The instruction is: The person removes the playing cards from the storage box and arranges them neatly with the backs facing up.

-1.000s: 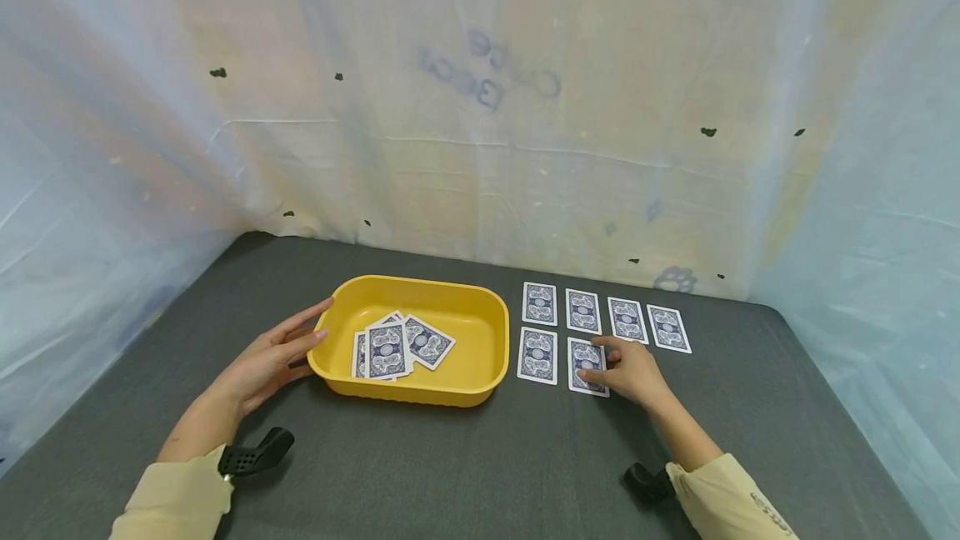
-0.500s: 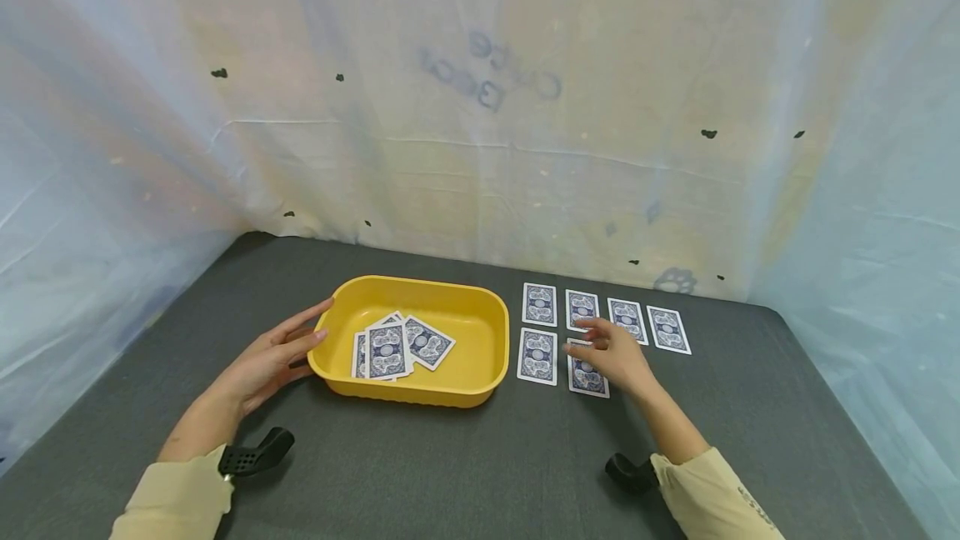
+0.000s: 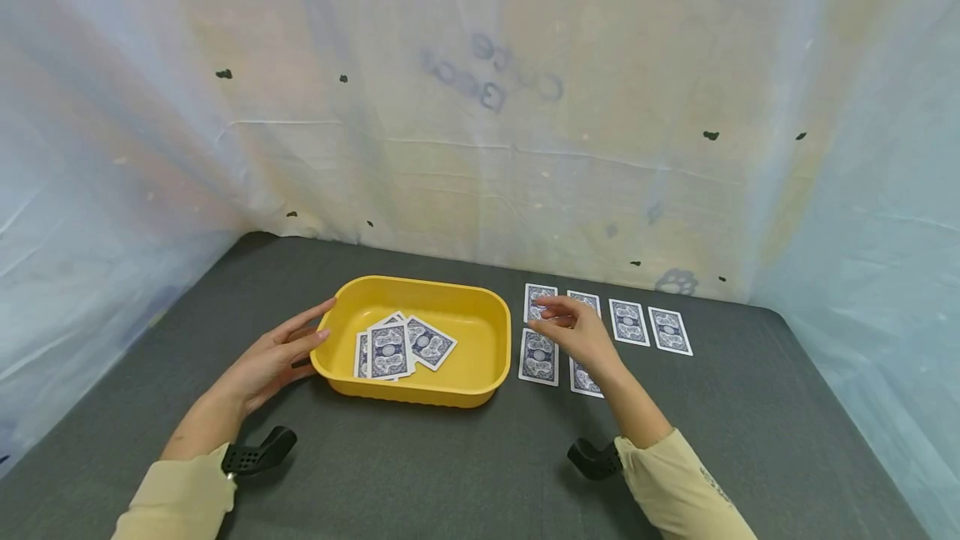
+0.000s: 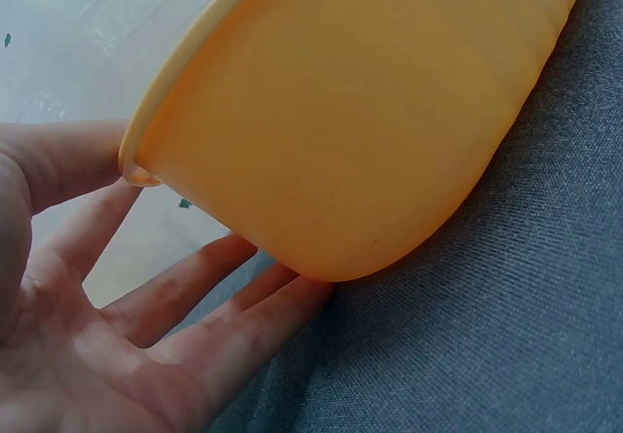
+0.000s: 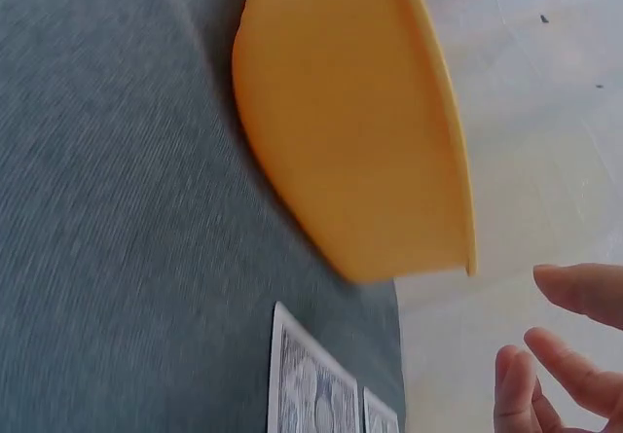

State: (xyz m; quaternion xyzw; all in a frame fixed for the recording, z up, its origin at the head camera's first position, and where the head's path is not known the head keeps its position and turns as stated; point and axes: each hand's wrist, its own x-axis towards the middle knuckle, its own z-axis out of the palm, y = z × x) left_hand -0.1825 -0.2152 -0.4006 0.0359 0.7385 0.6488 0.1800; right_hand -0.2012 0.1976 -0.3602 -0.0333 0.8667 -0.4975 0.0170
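Note:
My left hand [image 3: 262, 365] rests against the left end of a yellow plastic tub [image 3: 486, 373]. In the left wrist view its fingers [image 4: 209, 272] lie fairly straight along the tub's outer wall, with one digit at the rim. Face-down playing cards [image 3: 429, 343] with blue-and-white backs lie overlapping inside the tub. My right hand [image 3: 581, 340] hovers right of the tub, over more face-down playing cards [image 3: 538, 361] on the table. Nothing shows between its parted thumb and fingers [image 5: 574, 370] in the right wrist view. It partly covers several of those cards.
The cards right of the tub stand in two rows, the far row ending with a card [image 3: 671, 332] on the right. Dark grey cloth covers the table [image 3: 420, 473]. A pale sheet [image 3: 465, 190] hangs behind and at the sides.
My right hand has lifted off the near-row right card and moved left and away from me, with no card seen in it. That card stays put; my left hand is still.

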